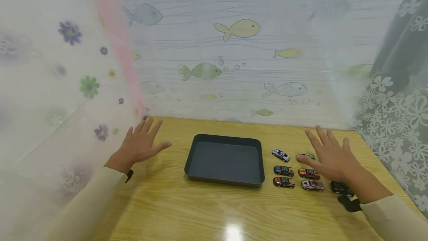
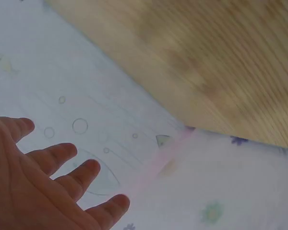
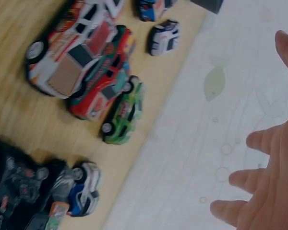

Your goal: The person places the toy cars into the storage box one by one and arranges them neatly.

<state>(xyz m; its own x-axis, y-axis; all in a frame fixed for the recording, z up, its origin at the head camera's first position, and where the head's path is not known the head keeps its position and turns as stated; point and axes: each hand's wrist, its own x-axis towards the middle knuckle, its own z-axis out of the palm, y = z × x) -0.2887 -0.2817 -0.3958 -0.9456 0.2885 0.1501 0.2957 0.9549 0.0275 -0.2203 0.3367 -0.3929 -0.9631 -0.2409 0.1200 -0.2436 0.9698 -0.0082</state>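
My left hand (image 1: 142, 145) hovers left of a dark grey rectangular tray (image 1: 227, 183), fingers spread and holding nothing. Over the toy cars on the right, my right hand (image 1: 334, 157) is likewise spread and holds nothing. Its thumb overlaps a green toy car (image 1: 308, 156) in the head view. Near it sit a white-and-blue car (image 1: 280, 154), a blue car (image 1: 284, 170), a red-and-yellow car (image 1: 309, 174), a dark red car (image 1: 284, 182) and a white-and-red car (image 1: 312, 185). A black toy vehicle (image 1: 341, 188) is partly hidden by the right wrist; beside it the right wrist view shows a white-and-blue car (image 3: 85, 189).
All of this stands on a wooden table (image 1: 174, 211). A fish-print curtain (image 1: 234, 55) hangs along its back edge, a flower-print curtain (image 1: 67, 84) on the left, and a lace-like curtain (image 1: 398, 111) on the right.
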